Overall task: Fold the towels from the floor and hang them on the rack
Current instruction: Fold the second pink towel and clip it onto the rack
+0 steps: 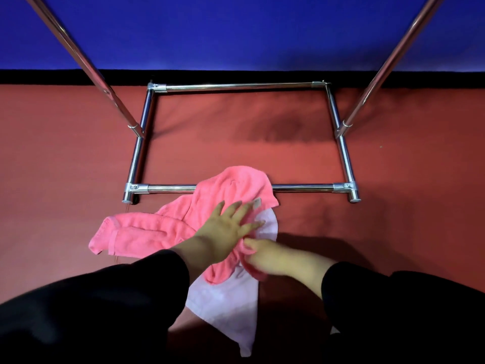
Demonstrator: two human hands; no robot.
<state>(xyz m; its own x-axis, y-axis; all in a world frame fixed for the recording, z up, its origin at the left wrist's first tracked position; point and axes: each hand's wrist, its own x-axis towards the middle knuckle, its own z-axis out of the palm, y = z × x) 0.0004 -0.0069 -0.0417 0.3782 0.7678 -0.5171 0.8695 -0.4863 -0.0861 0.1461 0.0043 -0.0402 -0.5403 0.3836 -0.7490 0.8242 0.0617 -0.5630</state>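
Note:
A crumpled pink towel (147,232) lies on the red floor, its far end draped over the near bottom bar of the chrome rack (301,187). Under it lies a pale lilac towel (225,303), stretching toward me. My left hand (225,229) rests flat on the pink towel with fingers spread. My right hand (265,256) pinches a fold of the pink towel just below the left hand. The rack's top rail is out of view.
The rack's rectangular base frame (147,132) stands on the red carpet (52,158), with two slanted uprights (86,61) rising left and right. A blue wall (236,30) with a black skirting runs behind. My black sleeves fill the lower corners.

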